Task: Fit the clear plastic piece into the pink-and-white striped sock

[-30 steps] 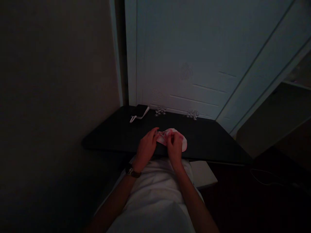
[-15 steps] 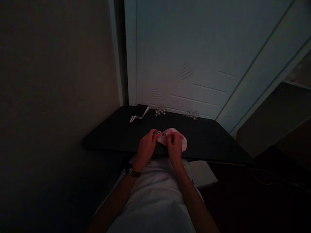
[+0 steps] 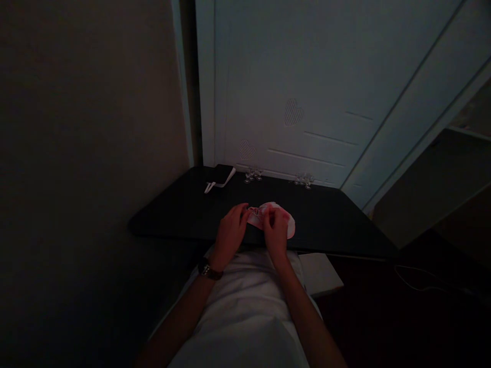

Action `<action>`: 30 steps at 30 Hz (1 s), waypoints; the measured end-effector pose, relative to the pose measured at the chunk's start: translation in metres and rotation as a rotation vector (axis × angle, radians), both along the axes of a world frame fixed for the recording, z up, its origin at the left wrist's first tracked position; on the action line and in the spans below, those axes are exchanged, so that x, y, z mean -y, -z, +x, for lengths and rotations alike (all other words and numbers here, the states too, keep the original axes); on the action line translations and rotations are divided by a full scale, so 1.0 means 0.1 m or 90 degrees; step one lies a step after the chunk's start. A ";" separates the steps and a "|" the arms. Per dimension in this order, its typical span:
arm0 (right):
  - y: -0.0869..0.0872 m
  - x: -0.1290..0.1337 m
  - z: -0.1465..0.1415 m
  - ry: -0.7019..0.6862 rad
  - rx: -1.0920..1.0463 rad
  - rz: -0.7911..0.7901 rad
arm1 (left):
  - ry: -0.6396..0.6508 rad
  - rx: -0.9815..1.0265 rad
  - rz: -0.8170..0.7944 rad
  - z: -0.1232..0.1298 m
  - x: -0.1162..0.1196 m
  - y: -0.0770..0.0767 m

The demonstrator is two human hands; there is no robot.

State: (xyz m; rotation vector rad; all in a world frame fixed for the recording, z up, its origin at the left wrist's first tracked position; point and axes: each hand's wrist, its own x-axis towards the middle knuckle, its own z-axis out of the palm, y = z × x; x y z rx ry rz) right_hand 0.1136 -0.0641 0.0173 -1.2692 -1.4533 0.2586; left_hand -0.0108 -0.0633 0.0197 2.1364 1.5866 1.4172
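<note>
A pink and white cloth-like item (image 3: 290,225) lies on the black table (image 3: 192,214) near its front edge. My left hand (image 3: 232,228), with a dark watch on the wrist, pinches the item's narrow left end between thumb and fingers. My right hand (image 3: 275,228) has its fingertips closed on the item's middle, and the wider part shows beyond that hand. Between the hands is a small thin detail on the item, too dim to make out.
At the back left of the table lies a dark flat device (image 3: 221,174) with a white edge and strap. Several small clear objects (image 3: 253,175) and another clear cluster (image 3: 304,180) stand by the white panel (image 3: 326,76). A white box (image 3: 320,274) sits below the table's front edge.
</note>
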 end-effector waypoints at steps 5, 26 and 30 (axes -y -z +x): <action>0.01 -0.01 0.00 -0.007 -0.004 0.010 | 0.009 -0.002 -0.006 0.00 0.02 -0.02; -0.01 0.00 0.00 0.000 -0.006 0.012 | -0.032 -0.034 0.025 0.01 -0.03 0.02; -0.01 0.00 0.00 -0.005 0.000 -0.006 | -0.037 -0.055 0.026 0.01 -0.04 0.04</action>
